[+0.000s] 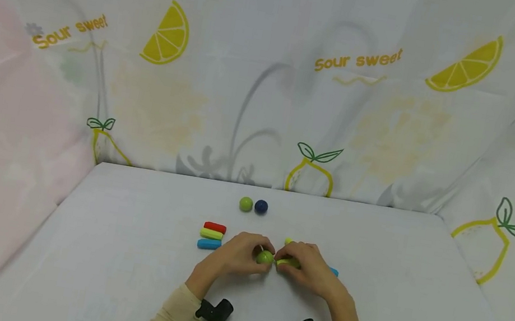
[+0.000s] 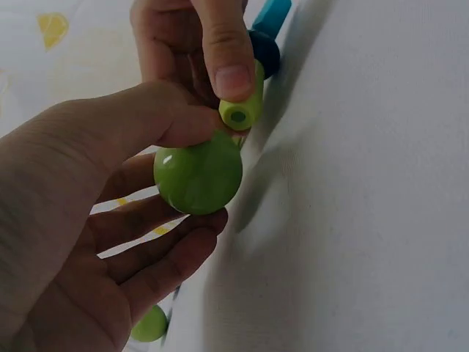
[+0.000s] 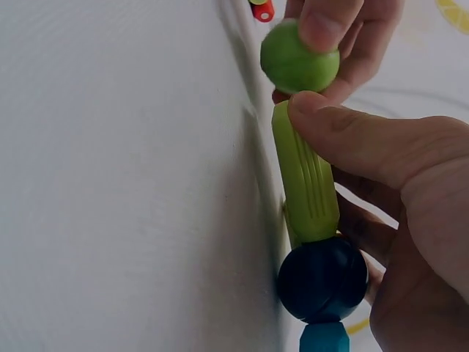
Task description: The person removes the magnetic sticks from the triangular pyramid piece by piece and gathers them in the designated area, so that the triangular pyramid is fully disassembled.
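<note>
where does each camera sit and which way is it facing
Head: worn on the head, facing forward and down at the table; left hand, right hand and sleeves show.
Left wrist: worn there, facing the left hand gripping a green ball; the right hand shows too.
Right wrist: worn there, facing the right hand gripping a yellow-green stick; the left hand shows.
Both wrist views share that ball and stick.

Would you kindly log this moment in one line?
left hand holds green ball; right hand grips yellow-green stick; navy ball at stick's end
</note>
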Action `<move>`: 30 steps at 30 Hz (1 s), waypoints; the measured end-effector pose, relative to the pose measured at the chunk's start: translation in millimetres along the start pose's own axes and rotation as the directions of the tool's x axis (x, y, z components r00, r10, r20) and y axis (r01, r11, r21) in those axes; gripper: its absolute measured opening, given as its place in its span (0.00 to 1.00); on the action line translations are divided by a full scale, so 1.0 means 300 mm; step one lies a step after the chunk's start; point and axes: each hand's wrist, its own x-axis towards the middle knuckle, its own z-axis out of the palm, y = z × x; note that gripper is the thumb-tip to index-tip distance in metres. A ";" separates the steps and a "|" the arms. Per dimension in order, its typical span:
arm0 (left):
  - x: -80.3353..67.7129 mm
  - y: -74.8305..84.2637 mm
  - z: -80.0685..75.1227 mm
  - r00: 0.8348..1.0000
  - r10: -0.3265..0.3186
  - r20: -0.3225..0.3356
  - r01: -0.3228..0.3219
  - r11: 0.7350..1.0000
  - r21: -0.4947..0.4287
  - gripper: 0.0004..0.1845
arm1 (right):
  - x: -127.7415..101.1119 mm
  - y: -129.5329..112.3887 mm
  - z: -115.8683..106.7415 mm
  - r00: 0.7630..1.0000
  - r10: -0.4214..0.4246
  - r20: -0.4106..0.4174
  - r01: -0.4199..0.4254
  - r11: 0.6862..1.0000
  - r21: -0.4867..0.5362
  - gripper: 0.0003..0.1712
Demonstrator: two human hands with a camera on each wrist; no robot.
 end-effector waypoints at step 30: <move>0.297 -0.060 -0.128 0.999 0.050 0.003 -0.048 0.943 0.328 0.17 | 0.024 -0.056 0.036 0.997 -0.011 0.079 0.007 0.999 0.049 0.09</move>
